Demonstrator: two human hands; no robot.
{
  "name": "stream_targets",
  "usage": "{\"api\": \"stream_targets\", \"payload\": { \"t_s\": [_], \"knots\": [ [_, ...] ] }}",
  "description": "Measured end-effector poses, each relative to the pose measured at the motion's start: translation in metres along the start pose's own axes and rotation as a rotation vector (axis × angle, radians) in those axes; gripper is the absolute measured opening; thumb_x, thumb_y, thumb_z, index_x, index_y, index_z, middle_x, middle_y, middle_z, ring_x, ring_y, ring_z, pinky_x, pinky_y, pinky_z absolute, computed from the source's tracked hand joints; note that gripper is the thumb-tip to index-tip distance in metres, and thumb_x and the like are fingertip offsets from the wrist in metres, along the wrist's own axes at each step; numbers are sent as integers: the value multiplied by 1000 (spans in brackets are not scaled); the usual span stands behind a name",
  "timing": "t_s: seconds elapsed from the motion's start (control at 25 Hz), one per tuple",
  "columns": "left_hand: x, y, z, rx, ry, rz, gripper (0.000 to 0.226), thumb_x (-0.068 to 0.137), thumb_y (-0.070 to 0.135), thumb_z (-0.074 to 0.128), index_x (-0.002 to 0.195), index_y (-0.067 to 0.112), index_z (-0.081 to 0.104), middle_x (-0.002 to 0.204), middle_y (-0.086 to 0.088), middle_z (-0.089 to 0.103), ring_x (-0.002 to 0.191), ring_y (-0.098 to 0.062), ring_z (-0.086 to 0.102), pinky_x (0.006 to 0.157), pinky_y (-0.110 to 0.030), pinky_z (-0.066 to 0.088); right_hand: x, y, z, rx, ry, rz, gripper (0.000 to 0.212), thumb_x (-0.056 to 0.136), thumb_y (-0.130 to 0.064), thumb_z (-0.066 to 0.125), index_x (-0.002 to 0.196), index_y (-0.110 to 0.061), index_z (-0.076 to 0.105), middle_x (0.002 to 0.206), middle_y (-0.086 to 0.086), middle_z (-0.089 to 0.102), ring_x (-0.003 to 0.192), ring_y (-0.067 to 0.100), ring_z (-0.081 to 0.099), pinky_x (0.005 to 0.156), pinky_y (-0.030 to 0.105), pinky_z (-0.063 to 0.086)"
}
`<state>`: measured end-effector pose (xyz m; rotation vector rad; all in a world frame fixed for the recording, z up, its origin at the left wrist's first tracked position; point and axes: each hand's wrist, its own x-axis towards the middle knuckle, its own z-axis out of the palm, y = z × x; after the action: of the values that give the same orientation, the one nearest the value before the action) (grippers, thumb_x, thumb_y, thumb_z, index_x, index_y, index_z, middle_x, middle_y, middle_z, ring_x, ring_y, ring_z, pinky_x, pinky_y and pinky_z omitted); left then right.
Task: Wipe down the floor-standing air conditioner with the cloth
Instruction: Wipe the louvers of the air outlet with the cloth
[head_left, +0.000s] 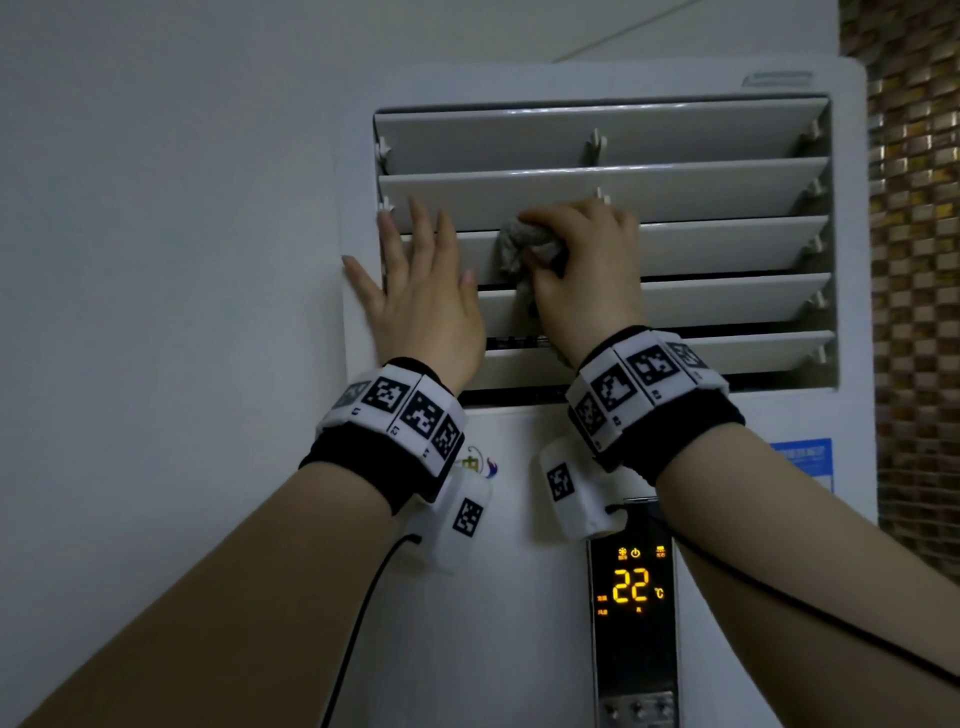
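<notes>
Pale wall stood behind the white floor-standing air conditioner, its display reading 22 °C. Five louvre slats sat in the outlet near its top edge. The right hand curled round a bunched grey cloth, pressing it against the middle slat's left part. The left hand lay spread flat at the outlet's left edge.

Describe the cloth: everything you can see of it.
The cloth is grey, looks like soft, fuzzy fabric, and is bunched into a wad. The right hand grips it with curled fingers and covers most of it. It sits against the louvre slats, left of their centre, with a short tail hanging down beside the thumb.
</notes>
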<state>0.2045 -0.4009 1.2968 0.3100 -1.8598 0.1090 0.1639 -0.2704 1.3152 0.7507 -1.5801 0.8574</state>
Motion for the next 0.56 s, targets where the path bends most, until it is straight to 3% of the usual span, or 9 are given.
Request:
{"api": "stream_targets", "payload": {
  "t_s": [0.12, 0.28, 0.56],
  "knots": [
    [0, 10, -4, -25, -19, -8, 55, 102, 25, 25, 152, 16, 5, 160, -3, -6, 145, -30, -14, 111, -56, -12, 1, 6, -17, 30, 8, -66, 37, 83, -7, 57, 117, -20, 64, 116, 7, 61, 111, 30, 46, 87, 18, 24],
    [2, 26, -7, -80, -74, 35, 54, 102, 28, 25, 152, 15, 7, 160, -3, -5, 145, -31, -14, 113, -55, -8, 12, 34, -56, 30, 237, 54, 32, 84, -12, 60, 115, -19, 65, 111, 10, 61, 111, 30, 46, 81, 12, 21],
    [4, 66, 1, -133, -117, 120, 53, 102, 29, 27, 152, 15, 12, 160, -4, -5, 145, -31, -14, 114, -52, -8, 3, 72, -54, -57, 57, 96, 32, 87, -13, 61, 118, -19, 64, 119, 6, 59, 116, 28, 42, 85, 14, 22]
  ]
}}
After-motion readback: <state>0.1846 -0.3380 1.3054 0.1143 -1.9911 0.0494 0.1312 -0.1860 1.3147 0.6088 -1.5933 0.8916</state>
